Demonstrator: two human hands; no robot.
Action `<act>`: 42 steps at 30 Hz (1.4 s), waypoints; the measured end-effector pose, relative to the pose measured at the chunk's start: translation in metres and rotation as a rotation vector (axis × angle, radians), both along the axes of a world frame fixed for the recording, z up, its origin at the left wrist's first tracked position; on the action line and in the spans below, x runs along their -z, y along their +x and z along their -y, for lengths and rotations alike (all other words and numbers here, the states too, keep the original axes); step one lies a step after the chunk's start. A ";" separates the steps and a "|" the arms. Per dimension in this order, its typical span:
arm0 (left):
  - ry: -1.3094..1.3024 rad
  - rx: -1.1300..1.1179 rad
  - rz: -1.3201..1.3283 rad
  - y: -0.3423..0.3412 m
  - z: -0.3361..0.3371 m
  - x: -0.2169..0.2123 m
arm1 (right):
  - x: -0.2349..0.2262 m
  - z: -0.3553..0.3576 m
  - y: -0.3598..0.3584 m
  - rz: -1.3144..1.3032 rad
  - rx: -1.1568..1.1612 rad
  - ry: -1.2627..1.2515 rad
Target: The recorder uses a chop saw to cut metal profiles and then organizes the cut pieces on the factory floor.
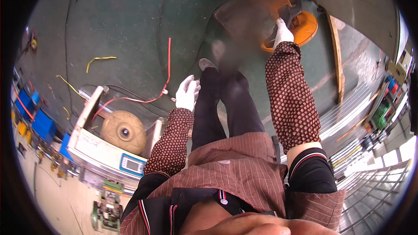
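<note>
My right hand [283,34], in a white glove, reaches forward to an orange object [305,28] with rounded parts and dark sections on the floor. Its fingers close at the object's near edge; a dark blur over the picture hides part of this, and I cannot make out its kind. My left hand [187,94], also white-gloved, hangs beside my left leg. Its fingers are apart and nothing shows in them. Left of that hand, a red hose [169,63] runs across the floor to a white-framed machine [93,143] holding a round tan roll [124,132].
Yellow strips [101,58] and dark cables [66,39] lie on the green floor [126,21]. Blue bins [43,124] stand at the far left. To the right are a large grey panel [357,4], a wooden strip [336,61] and long metal bars [352,109].
</note>
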State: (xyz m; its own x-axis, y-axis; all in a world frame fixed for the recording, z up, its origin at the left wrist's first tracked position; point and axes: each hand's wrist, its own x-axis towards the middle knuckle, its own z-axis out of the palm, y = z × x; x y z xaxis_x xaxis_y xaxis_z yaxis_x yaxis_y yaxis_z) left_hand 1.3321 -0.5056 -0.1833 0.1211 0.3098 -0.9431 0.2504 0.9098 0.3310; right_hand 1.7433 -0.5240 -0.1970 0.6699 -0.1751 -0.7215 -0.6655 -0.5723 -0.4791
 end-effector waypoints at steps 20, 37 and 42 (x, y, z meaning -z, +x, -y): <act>0.038 0.364 0.040 0.077 -0.243 -0.008 | -0.031 -0.011 -0.005 -0.382 0.330 0.192; 0.086 0.731 0.150 0.103 -0.344 0.022 | -0.062 0.004 0.058 -0.142 -0.056 -0.277; 0.163 1.108 0.186 0.088 -0.371 0.056 | -0.108 -0.005 0.097 0.322 -0.298 -0.732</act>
